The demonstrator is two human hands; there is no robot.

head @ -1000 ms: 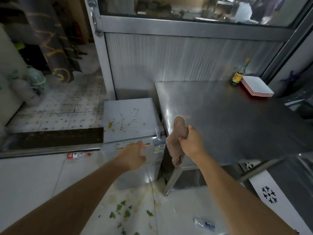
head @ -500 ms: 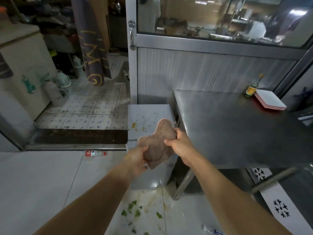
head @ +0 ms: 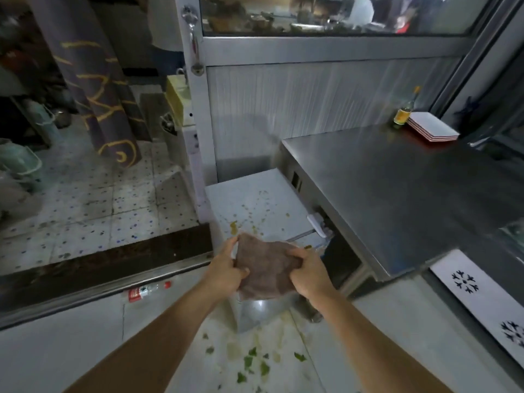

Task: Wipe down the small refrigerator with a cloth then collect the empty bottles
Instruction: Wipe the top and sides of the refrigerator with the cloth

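Both on now: your left hand (head: 226, 272) has joined your right hand (head: 307, 275) gripping the brown terry cloth (head: 265, 268) | spread flat | spattered white small refrigerator (head: 255, 202) top just beyond, wiping not yet begun

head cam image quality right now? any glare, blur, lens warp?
Head view: dim, cool light; strong wide-angle warp, door frame and steel table edges bow. Soft glare streak on the corrugated panel. Both hands and the cloth are reasonably sharp; the glass window area is murky.
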